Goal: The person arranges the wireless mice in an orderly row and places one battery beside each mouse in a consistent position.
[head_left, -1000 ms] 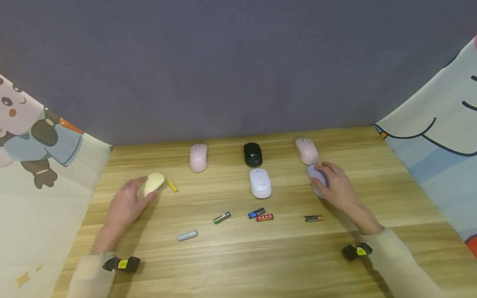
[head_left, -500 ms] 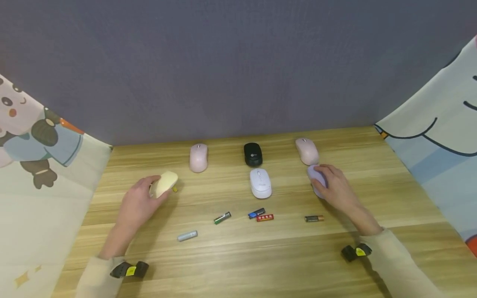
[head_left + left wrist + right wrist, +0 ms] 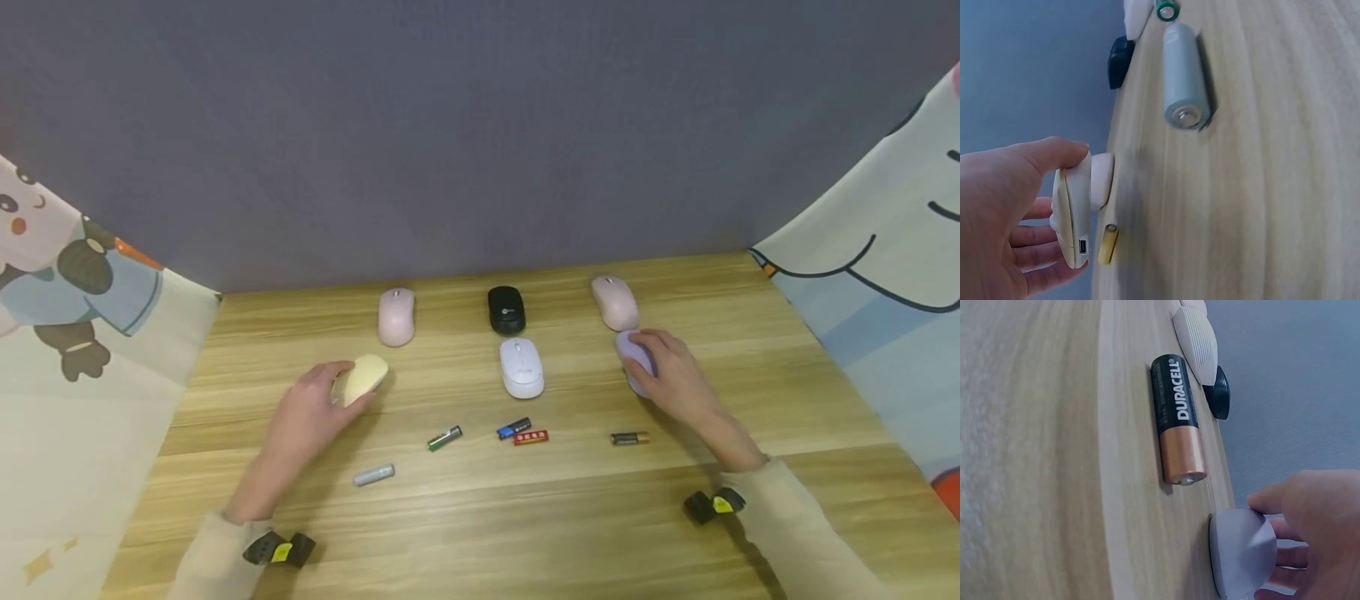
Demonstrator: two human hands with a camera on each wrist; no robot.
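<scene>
Shifted rightward since a second ago, the pale-yellow, rounded plastic mouse is pinched between thumb and fingers of the left hand; the left wrist view shows it raised off the wood-grain table, near a small yellow cylindrical battery. Thumb and fingers of the right hand grip a smooth lavender plastic mouse on the table, just beside a pale-pink, oblong plastic mouse. A black-and-copper cylindrical battery lies nearer the person.
</scene>
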